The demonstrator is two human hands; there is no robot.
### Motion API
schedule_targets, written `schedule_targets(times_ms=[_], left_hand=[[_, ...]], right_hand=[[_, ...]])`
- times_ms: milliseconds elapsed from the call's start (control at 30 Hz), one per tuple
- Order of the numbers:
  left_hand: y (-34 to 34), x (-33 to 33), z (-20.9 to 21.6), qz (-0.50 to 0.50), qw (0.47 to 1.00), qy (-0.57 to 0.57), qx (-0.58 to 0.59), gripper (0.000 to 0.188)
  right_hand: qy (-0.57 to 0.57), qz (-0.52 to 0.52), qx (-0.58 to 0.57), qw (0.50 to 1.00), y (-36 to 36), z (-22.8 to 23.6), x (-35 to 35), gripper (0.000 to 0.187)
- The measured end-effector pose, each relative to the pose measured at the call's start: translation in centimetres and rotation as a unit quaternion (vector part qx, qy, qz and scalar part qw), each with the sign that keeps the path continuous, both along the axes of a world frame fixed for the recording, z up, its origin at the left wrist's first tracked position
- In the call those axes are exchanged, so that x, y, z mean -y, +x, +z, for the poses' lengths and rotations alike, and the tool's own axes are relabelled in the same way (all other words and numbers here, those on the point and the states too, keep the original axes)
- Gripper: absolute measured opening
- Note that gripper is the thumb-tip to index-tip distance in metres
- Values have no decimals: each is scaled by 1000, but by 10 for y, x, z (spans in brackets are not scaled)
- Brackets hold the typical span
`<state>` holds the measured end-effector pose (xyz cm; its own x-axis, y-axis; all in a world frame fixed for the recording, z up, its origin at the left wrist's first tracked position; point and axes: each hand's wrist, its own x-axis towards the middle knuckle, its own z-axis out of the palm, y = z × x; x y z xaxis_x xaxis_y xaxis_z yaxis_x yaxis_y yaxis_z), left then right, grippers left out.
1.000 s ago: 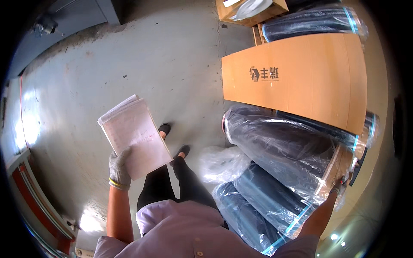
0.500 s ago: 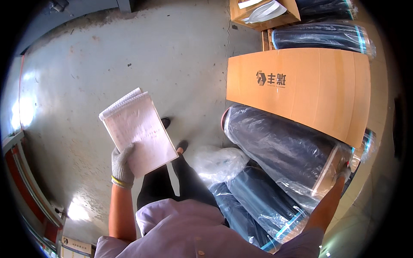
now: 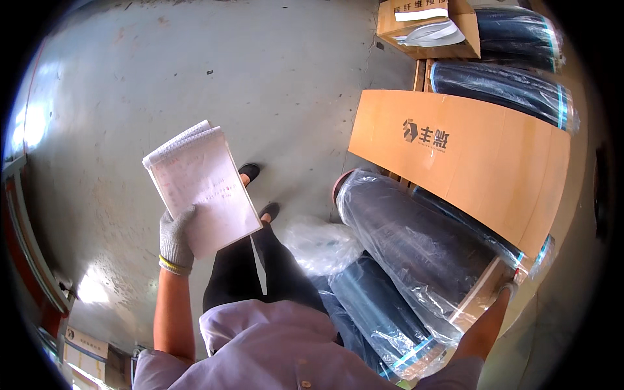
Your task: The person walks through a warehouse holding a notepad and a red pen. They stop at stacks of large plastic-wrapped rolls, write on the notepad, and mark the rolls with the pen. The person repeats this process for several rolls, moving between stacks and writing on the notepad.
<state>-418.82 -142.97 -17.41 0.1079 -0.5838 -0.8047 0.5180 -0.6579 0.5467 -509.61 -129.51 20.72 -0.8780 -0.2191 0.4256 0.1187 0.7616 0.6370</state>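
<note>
My left hand (image 3: 177,240), in a grey knit glove with a yellow cuff edge, grips a spiral notepad (image 3: 209,201) by its lower left side. Handwriting covers part of its white page. Far to the right, my gloved right hand (image 3: 511,286) is at the near end of a large dark roll (image 3: 416,234) wrapped in clear plastic. A small red tip shows beside that hand; its fingers are mostly hidden, and what they hold is too small to name.
A large flat cardboard piece (image 3: 461,156) lies over rolls beyond the big one. More plastic-wrapped dark rolls (image 3: 380,305) lie nearer me, beside crumpled clear plastic (image 3: 322,244). An opened carton (image 3: 429,32) stands at the far right, another carton (image 3: 88,354) at lower left.
The view has shifted. A gap now shows between the big roll and the cardboard, exposing another dark roll there. My left hand still holds the notepad; my right hand stays at the roll's end.
</note>
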Motion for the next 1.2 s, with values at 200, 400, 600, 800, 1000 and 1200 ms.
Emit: schedule_targets(times_ms=[200, 400, 600, 800, 1000, 1200], left_hand=[[-12, -1, 20, -23, 999, -20, 13, 42], [-56, 1, 40, -70, 996, -58, -12, 39], [-85, -23, 71, -125, 989, -64, -52, 40], [-86, -50, 62, -147, 984, -100, -23, 39], [-92, -130, 61, -130, 985, -111, -13, 39], [-88, -189, 79, -119, 983, -124, -58, 42]], right_hand=[[-139, 92, 31, 986, -6, 39, 41, 55], [-37, 443, 17, 896, 185, 5, -59, 51], [8, 449, -13, 893, 333, -103, -184, 71], [-190, 312, -132, 921, 284, -125, -219, 97], [-311, 287, -90, 902, 225, -142, -235, 73], [-254, 384, -9, 888, 197, -122, -253, 23]])
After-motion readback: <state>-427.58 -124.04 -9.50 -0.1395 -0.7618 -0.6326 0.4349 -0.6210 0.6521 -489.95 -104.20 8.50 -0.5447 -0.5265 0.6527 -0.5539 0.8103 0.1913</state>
